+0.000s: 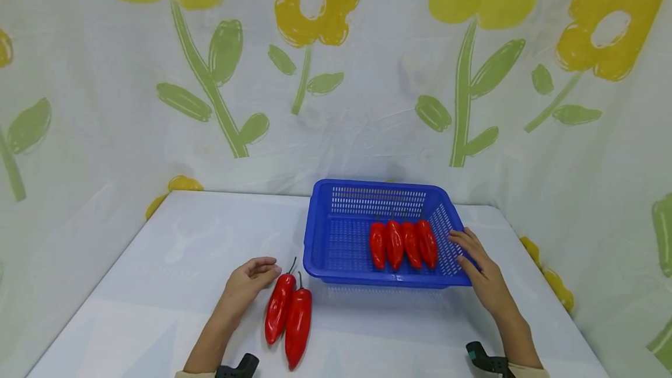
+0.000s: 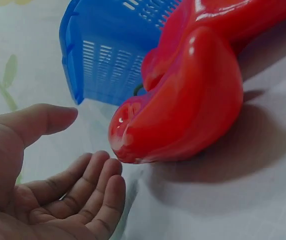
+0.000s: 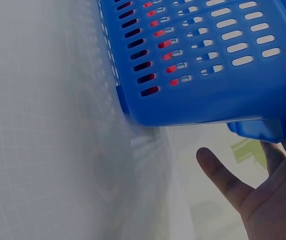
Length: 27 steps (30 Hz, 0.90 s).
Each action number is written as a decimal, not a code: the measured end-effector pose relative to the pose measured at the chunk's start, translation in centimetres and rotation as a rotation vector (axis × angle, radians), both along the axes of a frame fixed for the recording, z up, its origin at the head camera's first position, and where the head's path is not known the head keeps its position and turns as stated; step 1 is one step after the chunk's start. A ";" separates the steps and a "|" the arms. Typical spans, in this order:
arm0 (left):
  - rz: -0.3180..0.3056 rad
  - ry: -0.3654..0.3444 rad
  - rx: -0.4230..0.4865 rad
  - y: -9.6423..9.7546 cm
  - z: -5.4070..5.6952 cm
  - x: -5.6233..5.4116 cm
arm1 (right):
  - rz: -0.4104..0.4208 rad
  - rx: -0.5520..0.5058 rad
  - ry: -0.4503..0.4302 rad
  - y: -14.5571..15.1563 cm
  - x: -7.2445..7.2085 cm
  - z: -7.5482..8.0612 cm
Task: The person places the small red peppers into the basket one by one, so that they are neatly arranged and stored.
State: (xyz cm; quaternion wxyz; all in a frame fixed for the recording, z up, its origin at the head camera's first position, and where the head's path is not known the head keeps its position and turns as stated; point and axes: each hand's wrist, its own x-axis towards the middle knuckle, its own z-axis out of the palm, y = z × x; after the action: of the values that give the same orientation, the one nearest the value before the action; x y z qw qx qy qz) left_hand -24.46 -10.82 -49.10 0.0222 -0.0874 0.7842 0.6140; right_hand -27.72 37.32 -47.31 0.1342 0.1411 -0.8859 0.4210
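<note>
Two glossy red chili peppers with dark stems lie side by side on the white table, left of centre. My left hand (image 1: 251, 279) is beside the stem end of the left pepper (image 1: 280, 308), its fingers loosely bent and holding nothing. The right pepper (image 1: 298, 328) lies a little closer to me. In the left wrist view a gap shows between thumb and fingers, with fingertips right by the tip of a red pepper (image 2: 183, 110). My right hand (image 1: 485, 276) rests its fingers on the right rim of a blue plastic basket (image 1: 341, 244); its thumb (image 3: 218, 170) stands apart.
Inside the basket, several red peppers (image 1: 395, 244) lie in a row toward the right side. The basket stands at the back of the white table (image 1: 210, 220). A flower-printed cloth (image 1: 378, 104) hangs behind and at both sides.
</note>
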 end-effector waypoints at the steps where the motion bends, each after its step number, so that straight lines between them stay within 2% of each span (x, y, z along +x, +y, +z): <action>1: -0.008 -0.006 -0.008 -0.1 0.0 0.0 | 0.003 0.000 0.004 0.0 0.0 0.0; 7: -0.064 -0.045 -0.087 -0.1 0.4 0.4 | 0.010 0.002 0.018 -0.1 -0.1 0.1; 16: -0.071 -0.082 -0.262 0.3 1.0 1.0 | -0.002 0.002 0.018 0.0 0.0 0.0; 27: -0.102 -0.103 -0.384 0.9 1.5 1.6 | -0.003 0.001 0.016 -0.1 0.0 -0.1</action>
State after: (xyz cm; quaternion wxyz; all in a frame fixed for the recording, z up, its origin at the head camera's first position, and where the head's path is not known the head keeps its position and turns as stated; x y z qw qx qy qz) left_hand -22.86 -9.91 -47.59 0.0761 -0.0815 0.8880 0.4461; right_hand -27.71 37.21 -47.37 0.1416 0.1432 -0.8852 0.4194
